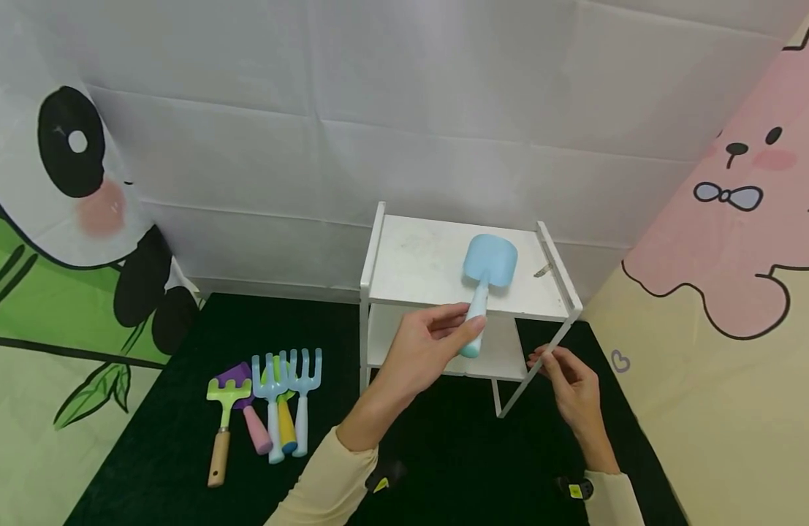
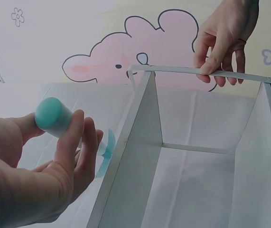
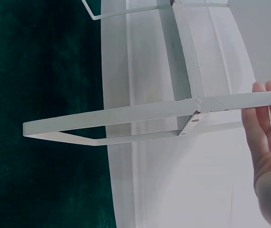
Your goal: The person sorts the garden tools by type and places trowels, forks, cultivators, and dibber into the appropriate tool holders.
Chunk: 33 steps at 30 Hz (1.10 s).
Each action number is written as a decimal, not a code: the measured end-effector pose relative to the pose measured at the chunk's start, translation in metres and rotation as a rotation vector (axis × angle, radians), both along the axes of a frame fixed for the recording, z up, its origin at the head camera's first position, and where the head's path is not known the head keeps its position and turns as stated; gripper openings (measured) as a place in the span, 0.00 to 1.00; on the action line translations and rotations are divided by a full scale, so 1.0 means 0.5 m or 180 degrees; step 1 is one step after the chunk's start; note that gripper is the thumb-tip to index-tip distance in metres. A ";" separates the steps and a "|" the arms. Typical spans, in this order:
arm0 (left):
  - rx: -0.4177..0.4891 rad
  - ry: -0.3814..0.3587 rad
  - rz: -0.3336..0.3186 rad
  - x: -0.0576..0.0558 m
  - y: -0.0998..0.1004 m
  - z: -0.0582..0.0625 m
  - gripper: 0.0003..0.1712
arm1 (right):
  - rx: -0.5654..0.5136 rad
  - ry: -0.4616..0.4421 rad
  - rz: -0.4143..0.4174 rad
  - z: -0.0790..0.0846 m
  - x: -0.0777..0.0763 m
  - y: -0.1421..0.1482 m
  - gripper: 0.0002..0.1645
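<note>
My left hand [image 1: 420, 351] holds a light blue toy shovel [image 1: 490, 259] by its handle, over the white two-tier shelf [image 1: 417, 256]. The blade points away from me, above the top board; whether it touches is hard to tell. From the left wrist view, the teal handle end [image 2: 51, 115] faces the camera between thumb and fingers. My right hand [image 1: 573, 383] grips the shelf's right side leg, below the top board. In the right wrist view that hand [image 3: 270, 137] is partly cut off, its fingers behind the white metal bar [image 3: 140, 112].
Left of the shelf, on the dark green cloth [image 1: 147, 453], lie several toy garden tools: a green rake [image 1: 229, 394], blue forks [image 1: 303, 383], and a purple tool with a pink handle [image 1: 256, 431]. A white sheet hangs behind; cartoon-printed walls flank both sides.
</note>
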<state>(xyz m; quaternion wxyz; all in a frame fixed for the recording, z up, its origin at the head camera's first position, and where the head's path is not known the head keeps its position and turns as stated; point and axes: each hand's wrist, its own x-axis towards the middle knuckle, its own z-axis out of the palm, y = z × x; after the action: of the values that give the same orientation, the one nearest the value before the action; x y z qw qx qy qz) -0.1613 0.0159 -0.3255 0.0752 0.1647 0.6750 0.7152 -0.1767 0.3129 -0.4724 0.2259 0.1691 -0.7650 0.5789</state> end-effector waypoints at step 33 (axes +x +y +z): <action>-0.0326 -0.0269 0.0150 -0.075 0.085 0.067 0.29 | -0.0017 -0.0082 -0.0095 -0.006 -0.002 0.000 0.12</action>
<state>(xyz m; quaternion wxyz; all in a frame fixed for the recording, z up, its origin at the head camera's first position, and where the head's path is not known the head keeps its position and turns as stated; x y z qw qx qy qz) -0.1986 0.0585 -0.2918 0.0951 0.1143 0.7107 0.6876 -0.1779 0.3131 -0.4756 0.2251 0.1497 -0.7687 0.5797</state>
